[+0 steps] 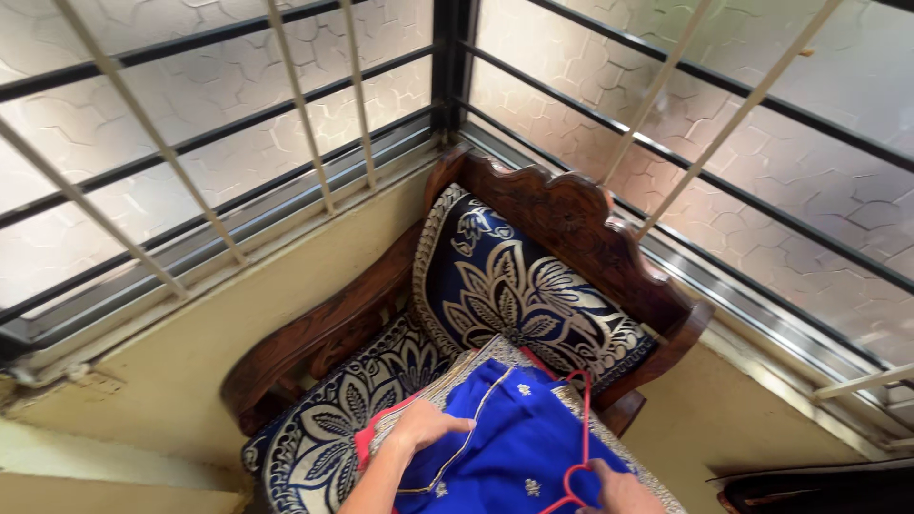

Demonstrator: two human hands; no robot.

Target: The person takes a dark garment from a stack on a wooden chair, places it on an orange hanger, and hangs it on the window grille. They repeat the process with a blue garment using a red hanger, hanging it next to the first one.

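A blue garment point(519, 443) with gold trim and small gold motifs lies on the seat of a carved wooden armchair point(571, 219). My left hand point(424, 425) rests flat on the garment's left edge, fingers spread over the gold border. My right hand point(621, 490) sits at the bottom edge of the view, touching the cloth beside a red cord point(581, 428) that loops across the blue fabric. Whether the right hand's fingers grip the cord or the cloth is not clear.
The chair has dark blue cushions point(514, 295) with a cream floral pattern and stands in a corner. Frosted windows with black and cream bars point(286, 105) run along both walls. A dark object point(819, 485) lies at the bottom right.
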